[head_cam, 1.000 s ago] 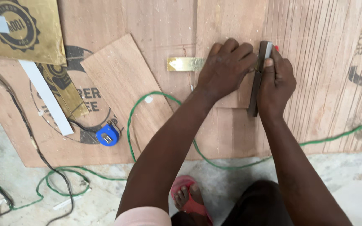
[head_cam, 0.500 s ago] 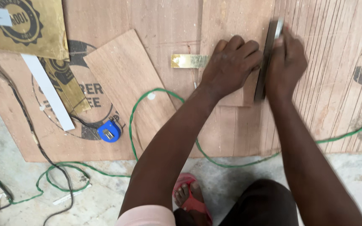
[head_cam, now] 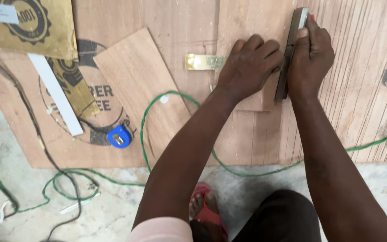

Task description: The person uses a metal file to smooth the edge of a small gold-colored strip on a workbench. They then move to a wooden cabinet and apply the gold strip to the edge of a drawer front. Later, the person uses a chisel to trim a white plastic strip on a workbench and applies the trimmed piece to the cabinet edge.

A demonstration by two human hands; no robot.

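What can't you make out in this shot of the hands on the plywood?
Head view only:
- Tip of the dark tool: covered by the right hand, so its kind is unclear.
- Small board under the left hand: mostly hidden by that hand.
- Gold strip: right end runs under the left hand.
- Green cable: cut off at the frame edges.

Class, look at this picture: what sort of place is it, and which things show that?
Probably a carpentry workshop floor. Plywood sheets lie on bare concrete, a blue tape measure sits nearby, and the right hand holds a dark tool against the wood.
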